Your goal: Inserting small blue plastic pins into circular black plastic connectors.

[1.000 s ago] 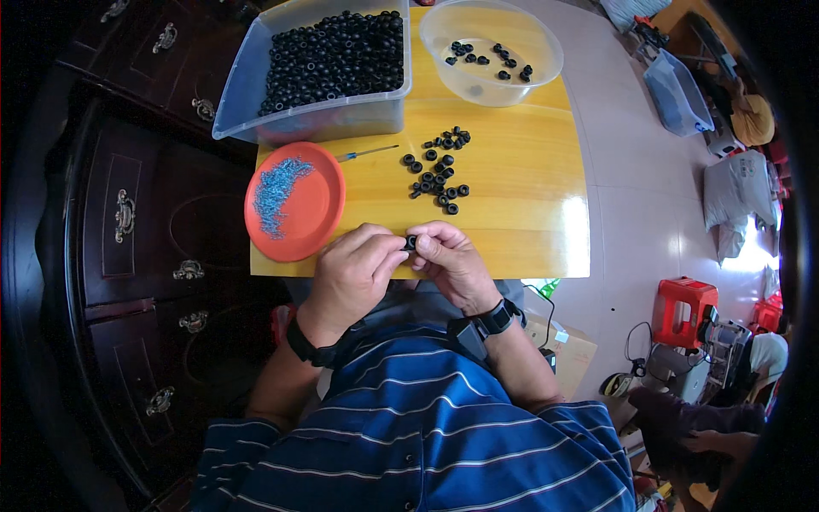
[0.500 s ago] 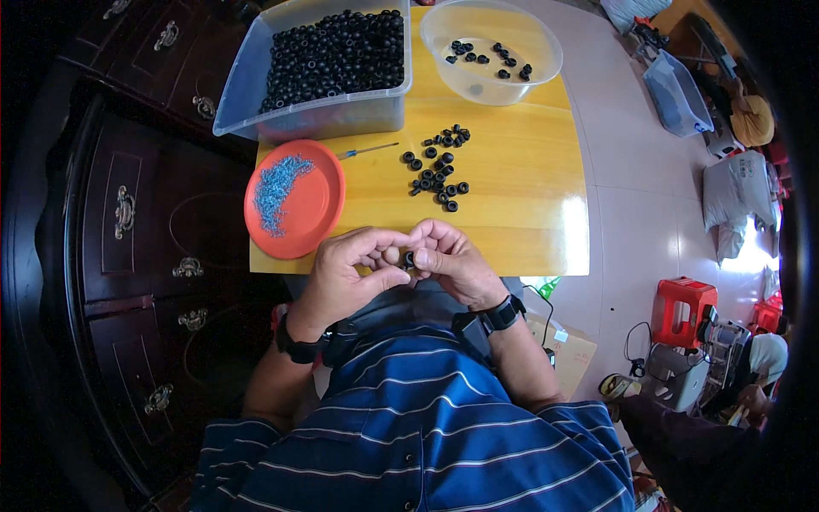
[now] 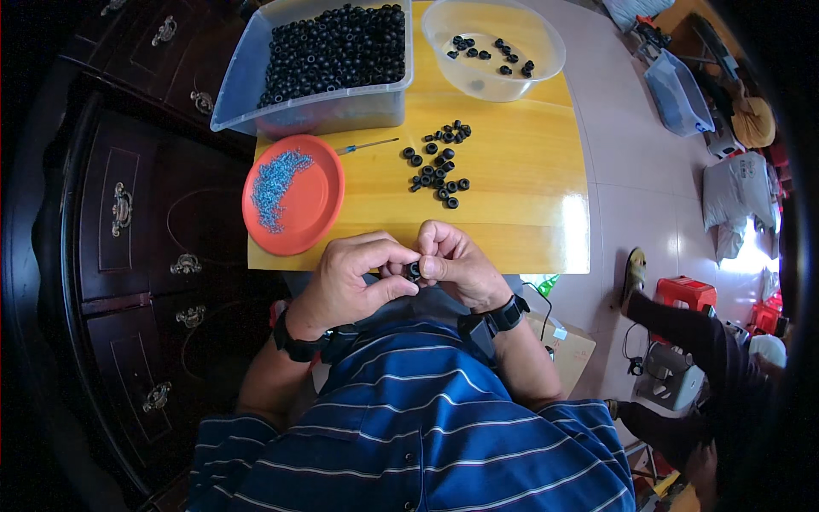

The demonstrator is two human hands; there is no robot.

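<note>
At the table's near edge, my left hand (image 3: 363, 271) and my right hand (image 3: 456, 266) meet with fingertips pinched around one small black ring-shaped part (image 3: 413, 270). Its round opening shows between my fingers; the rest is covered. Beyond my hands, a loose cluster of similar black parts (image 3: 439, 175) lies on the yellow table. On my left sits an orange-red plate (image 3: 316, 200) bearing a heap of small bluish metal pieces (image 3: 275, 188), too tiny to name surely. A slim screwdriver (image 3: 367, 146) rests just past the plate.
A big clear bin (image 3: 341, 107) full of black parts stands at the far left of the table (image 3: 520, 205). A round clear tub (image 3: 546, 68) with several parts is at the far right. Dark drawers (image 3: 119, 256) line the left. Another person's leg (image 3: 691, 328) reaches in near a red stool (image 3: 685, 293).
My right fingertips have closed in on the black part, which my left hand still holds. At the right, the other person's leg has stretched out across the floor.
</note>
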